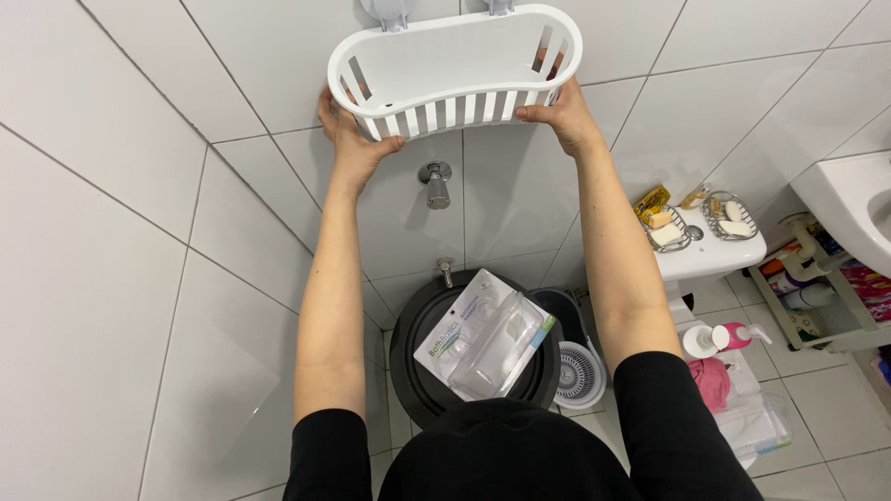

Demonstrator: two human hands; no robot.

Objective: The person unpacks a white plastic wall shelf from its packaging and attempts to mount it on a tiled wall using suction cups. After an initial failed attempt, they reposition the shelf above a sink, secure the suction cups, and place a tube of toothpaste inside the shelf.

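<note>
Both arms reach up to a white plastic slatted basket [455,57] held against the white tiled wall, under two grey mounts at the top edge. My left hand [348,139] grips its lower left corner. My right hand [560,113] grips its lower right end, fingers behind the slats. The basket looks empty inside.
Below the basket a chrome tap [435,184] sticks out of the wall. A black bucket [418,371] holds opened clear packaging [487,339]. A white ledge [715,252] carries wire soap dishes. A sink [858,209], a rack and bottles [719,339] stand at the right.
</note>
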